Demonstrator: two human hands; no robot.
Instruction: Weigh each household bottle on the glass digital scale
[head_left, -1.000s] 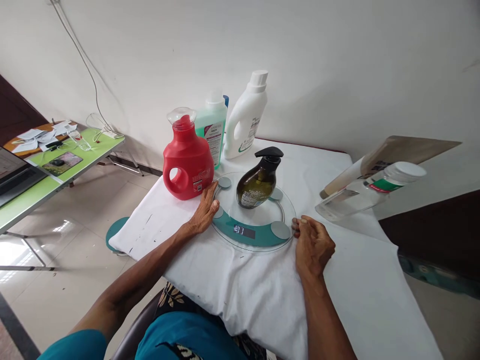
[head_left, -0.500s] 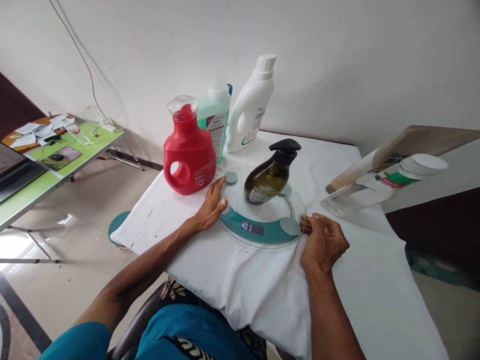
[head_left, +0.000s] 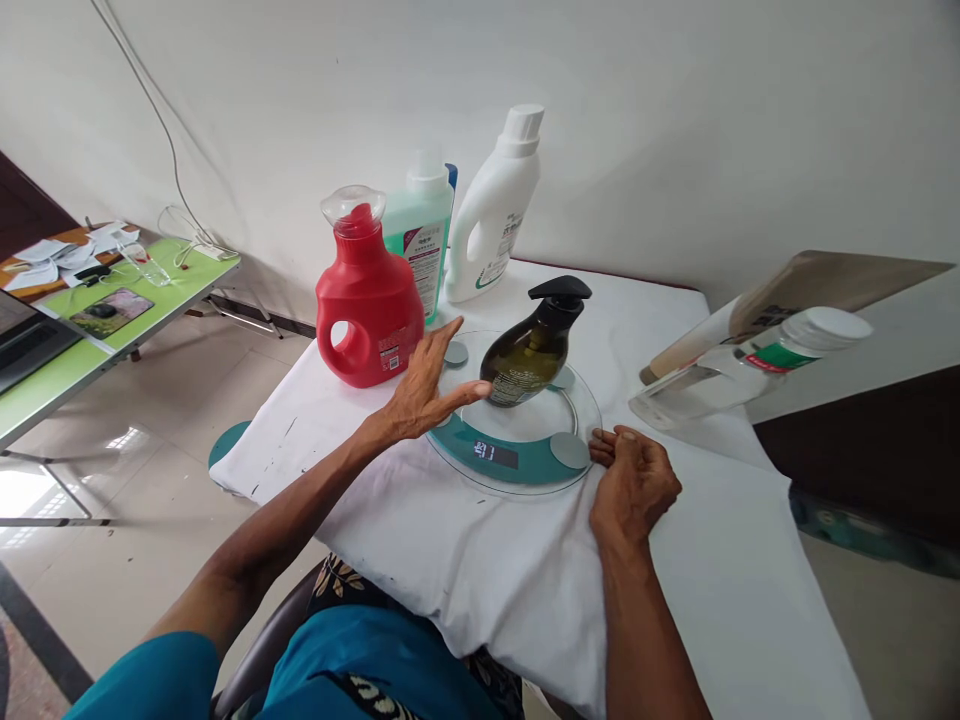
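A dark olive pump bottle [head_left: 529, 352] with a black pump head stands on a round glass scale [head_left: 525, 455] with a teal band and a lit display. My left hand [head_left: 424, 386] hovers open just left of the bottle, fingers spread, thumb tip near its base. My right hand [head_left: 631, 480] rests on the white cloth at the scale's right front rim, fingers curled, fingertips touching the rim. It holds nothing.
Behind the scale stand a red detergent jug [head_left: 367, 305], a green bottle [head_left: 420, 235] and a white bottle [head_left: 493, 210]. A clear plastic jar [head_left: 742, 375] lies at the right beside a brown board [head_left: 795, 295]. A green side table [head_left: 112, 320] is at the left.
My left hand has lifted off the scale's left rim and moved right toward the pump bottle, fingers spread. The right hand stays at the rim. The view shifted slightly.
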